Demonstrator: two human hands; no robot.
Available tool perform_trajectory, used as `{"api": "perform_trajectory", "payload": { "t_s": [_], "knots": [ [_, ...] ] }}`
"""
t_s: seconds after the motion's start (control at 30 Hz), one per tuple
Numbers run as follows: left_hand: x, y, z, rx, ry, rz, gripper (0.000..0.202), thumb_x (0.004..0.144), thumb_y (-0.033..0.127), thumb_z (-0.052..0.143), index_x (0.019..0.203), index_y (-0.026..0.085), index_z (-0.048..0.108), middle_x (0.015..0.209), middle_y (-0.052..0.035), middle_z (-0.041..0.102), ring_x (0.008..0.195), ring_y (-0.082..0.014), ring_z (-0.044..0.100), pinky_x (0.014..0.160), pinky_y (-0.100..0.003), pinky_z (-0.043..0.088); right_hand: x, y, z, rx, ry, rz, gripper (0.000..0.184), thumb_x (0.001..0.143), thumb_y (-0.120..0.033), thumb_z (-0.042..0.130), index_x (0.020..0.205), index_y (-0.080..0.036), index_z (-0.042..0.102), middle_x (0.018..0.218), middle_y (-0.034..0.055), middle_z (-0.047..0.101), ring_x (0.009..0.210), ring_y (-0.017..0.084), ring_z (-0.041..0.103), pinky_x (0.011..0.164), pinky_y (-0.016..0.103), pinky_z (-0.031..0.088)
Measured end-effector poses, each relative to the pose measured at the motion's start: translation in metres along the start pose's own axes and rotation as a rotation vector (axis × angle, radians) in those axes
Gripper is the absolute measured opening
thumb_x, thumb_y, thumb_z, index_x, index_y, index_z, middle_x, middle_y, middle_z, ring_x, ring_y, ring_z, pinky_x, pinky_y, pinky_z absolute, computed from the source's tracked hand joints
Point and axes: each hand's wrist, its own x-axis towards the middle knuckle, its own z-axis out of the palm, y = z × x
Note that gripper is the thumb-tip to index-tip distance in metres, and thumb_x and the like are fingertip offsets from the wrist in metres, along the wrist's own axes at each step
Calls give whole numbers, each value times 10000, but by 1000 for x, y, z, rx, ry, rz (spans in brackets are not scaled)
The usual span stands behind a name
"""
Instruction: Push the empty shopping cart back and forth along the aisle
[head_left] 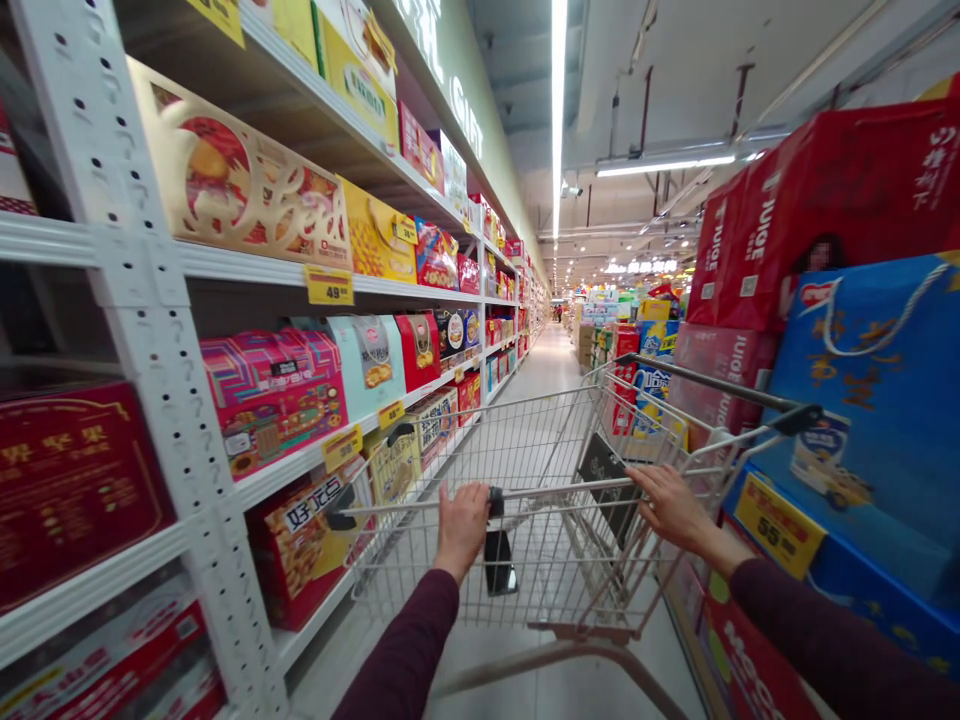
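Left hand (461, 530) and right hand (670, 508) clamp the handle (405, 506) of a wire shopping cart (525, 450), well apart. Gift boxes (274, 400) fill white shelves (142, 300) on the left; blue and red boxes (862, 420) stack on the right.

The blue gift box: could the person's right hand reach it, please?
Probably yes: the right hand on the shopping cart's handle is near the blue gift box, past only the cart's side rail.

Your left sleeve (401, 655) and right sleeve (832, 640): long, dark maroon, plain fabric, ending at the wrists. Your left hand (463, 530) and right hand (670, 508) are bare, with what looks like a thin ring (651, 507) on the right.
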Motion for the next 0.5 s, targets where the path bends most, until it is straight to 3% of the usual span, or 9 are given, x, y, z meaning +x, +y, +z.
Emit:
{"api": "perform_trajectory", "payload": {
  "t_s": [0.13, 0.27, 0.5],
  "knots": [
    [-12, -13, 6, 29, 88, 33, 301, 862, 145, 424, 1114, 223, 569, 1133, -58, 642, 1078, -217, 570, 1067, -578, 226, 5, -17, 3, -2, -60, 46, 470, 770, -241, 435, 1217, -169, 563, 1198, 142, 603, 1129, 288, 518, 992, 559, 310],
    [-23, -32, 6, 60, 156, 69, 295, 854, 138, 439, 1093, 226, 590, 1106, -59, 659, 1059, -212, 588, 1063, -559, 249, 7, -28, 7, 13, -62, 60, 452, 790, -234, 415, 1213, -182, 568, 1189, 126, 613, 1126, 273, 526, 999, 540, 312],
    [-59, -137, -24, 223, 89, -144, 354, 856, 150, 378, 1112, 224, 609, 1201, -99, 629, 1128, -262, 558, 1049, -604, 209, -2, -22, 18, -1, 22, 13, 477, 767, -220, 433, 1226, -208, 561, 1196, 110, 613, 1140, 270, 521, 1002, 521, 318]
  ]
}}
